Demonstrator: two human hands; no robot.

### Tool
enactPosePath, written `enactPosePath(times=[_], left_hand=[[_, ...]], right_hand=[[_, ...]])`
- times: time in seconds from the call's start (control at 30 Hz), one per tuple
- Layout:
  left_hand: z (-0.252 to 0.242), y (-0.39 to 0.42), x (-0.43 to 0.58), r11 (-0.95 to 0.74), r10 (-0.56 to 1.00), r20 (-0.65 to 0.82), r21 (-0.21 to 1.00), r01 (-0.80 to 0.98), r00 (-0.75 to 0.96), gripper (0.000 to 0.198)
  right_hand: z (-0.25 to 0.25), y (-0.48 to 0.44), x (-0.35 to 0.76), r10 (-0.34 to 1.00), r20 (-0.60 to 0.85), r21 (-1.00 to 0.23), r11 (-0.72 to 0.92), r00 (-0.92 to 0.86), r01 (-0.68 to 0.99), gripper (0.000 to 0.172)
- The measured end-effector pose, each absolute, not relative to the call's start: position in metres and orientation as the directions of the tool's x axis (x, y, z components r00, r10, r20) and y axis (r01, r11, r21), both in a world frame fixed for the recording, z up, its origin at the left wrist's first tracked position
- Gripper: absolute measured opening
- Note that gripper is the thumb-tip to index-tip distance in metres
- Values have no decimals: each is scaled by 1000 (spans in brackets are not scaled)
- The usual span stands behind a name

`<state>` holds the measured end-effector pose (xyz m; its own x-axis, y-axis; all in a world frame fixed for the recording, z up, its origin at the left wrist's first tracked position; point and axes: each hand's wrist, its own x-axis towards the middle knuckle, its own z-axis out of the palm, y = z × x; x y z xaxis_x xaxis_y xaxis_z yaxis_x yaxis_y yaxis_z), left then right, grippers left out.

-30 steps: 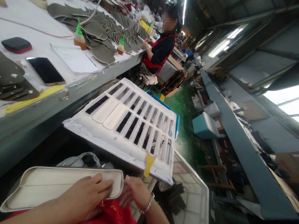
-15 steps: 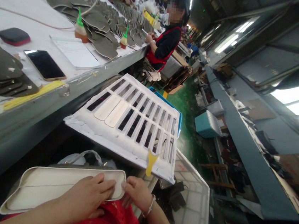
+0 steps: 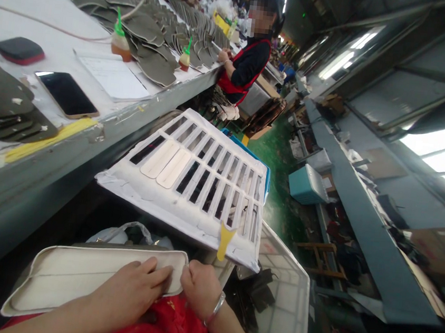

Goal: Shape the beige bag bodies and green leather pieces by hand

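A long cream leather panel point(image 3: 76, 275) with rounded corners and a raised edge lies across my lap, over red cloth point(image 3: 173, 331). My left hand point(image 3: 130, 292) rests flat on its right part, fingers stretched toward the end. My right hand point(image 3: 198, 288), wearing a silver bracelet, pinches the panel's right end with curled fingers. Just beyond stands a tilted white slotted board point(image 3: 201, 180) holding two cream strips point(image 3: 167, 163), with a yellow tab point(image 3: 224, 241) at its near edge.
A long workbench point(image 3: 51, 132) runs along the left with a phone point(image 3: 67, 94), a paper sheet, glue bottles point(image 3: 119, 44) and several grey cut pieces. A co-worker in a red apron point(image 3: 244, 68) stands further along. A white crate point(image 3: 287, 311) sits on the right, above a green floor.
My right hand has closed in from beside the panel onto its right end and now pinches it. My left hand stays flat on the panel.
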<state>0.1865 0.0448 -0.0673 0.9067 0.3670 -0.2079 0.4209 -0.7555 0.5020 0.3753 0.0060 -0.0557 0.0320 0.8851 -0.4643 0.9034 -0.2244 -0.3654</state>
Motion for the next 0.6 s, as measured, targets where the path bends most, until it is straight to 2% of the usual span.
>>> enactPosePath(times=[0.03,0.1,0.17,0.2,0.27,0.4,0.47,0.6], left_hand=[[-66,45,186,-756,366,-218,498,426,905,45],[-63,47,186,-757,358,-238,493,430,903,47],[-60,48,186,-752,349,-248,501,428,904,50],[-59,48,186,-748,349,-251,506,430,903,51],[-58,49,187,-739,351,-256,514,435,901,52],[-62,50,186,-733,345,-256,527,430,903,53],[-64,51,185,-738,334,-250,530,418,909,51],[-67,55,188,-742,328,-227,538,399,917,47]], right_hand=[[-57,5,379,851,-524,-476,-314,21,822,31],[-63,4,387,739,-668,-673,-550,-86,494,35],[-72,2,395,658,-714,-695,-708,-241,124,41],[-78,0,398,652,-706,-680,-734,-278,6,45],[-91,-3,400,670,-691,-668,-735,-271,-113,52],[-106,-5,396,679,-708,-655,-734,-193,-180,51],[-104,1,396,647,-735,-630,-762,-200,-151,48],[-84,23,402,511,-822,-549,-828,-251,115,45]])
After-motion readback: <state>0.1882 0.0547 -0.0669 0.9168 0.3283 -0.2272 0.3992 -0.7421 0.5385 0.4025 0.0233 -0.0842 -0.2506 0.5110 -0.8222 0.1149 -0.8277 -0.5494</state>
